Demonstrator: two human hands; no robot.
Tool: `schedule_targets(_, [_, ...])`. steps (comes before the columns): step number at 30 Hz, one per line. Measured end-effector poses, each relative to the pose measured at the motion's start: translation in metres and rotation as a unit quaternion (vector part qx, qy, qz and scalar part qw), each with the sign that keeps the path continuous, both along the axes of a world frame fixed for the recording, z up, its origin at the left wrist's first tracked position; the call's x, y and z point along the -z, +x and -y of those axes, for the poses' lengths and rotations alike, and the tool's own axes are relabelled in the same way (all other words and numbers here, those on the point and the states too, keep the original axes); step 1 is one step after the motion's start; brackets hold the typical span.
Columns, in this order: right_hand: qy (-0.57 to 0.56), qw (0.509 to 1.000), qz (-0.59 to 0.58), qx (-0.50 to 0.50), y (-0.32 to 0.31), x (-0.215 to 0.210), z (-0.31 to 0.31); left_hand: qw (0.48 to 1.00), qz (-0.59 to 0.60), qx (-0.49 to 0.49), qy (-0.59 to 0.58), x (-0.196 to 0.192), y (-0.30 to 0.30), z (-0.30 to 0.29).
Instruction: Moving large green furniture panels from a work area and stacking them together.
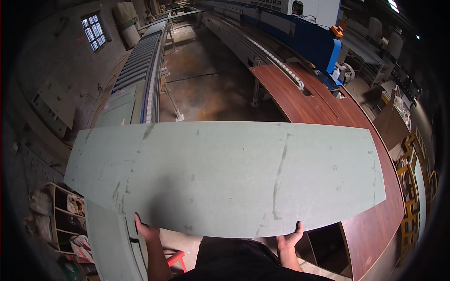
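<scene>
A long pale green board [220, 173] with dark smudges and scratches spans the view in front of me. My left hand [146, 228] grips its near edge left of the middle, thumb on top and fingers hidden beneath. Farther right, my right hand [290, 238] holds the same edge, its thumb upright against the board and the other fingers partly under it. The board's right end lies over a reddish-brown wood-look table top [370, 239]. Its left end reaches over a stack of pale green boards [105, 234].
A roller conveyor [140, 58] runs away on the far left. A blue and white machine [318, 47] with a chain-like track stands far right. Shelves with cloths [63, 220] are at the left, a red stool [176, 257] near my legs, and yellow racks [410, 201] at the right.
</scene>
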State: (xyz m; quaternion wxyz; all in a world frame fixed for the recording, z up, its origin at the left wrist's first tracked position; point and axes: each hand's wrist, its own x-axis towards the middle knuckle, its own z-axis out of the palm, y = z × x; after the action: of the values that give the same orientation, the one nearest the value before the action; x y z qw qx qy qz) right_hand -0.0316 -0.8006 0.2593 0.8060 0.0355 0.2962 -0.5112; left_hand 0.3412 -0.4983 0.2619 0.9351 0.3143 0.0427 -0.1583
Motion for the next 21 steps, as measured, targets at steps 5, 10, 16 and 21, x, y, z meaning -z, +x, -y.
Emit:
schedule_targets(5, [0.000, 0.999, -0.025, 0.020, -0.002, -0.002, -0.011, 1.000, -0.009, 0.022, -0.016, -0.011, 0.002, 0.009])
schedule_targets(10, [0.014, 0.998, -0.021, 0.054, -0.006, -0.003, -0.020, 0.998, -0.055, 0.038, -0.003, -0.030, 0.008, 0.007])
schedule_targets(16, [0.023, 0.997, -0.043, 0.061, -0.016, -0.020, -0.039, 0.990, -0.135, 0.030, 0.002, -0.057, 0.007, -0.004])
schedule_targets(21, [0.030, 0.995, -0.055, 0.081, -0.023, -0.044, -0.051, 0.991, -0.123, 0.053, 0.008, -0.075, 0.005, -0.006])
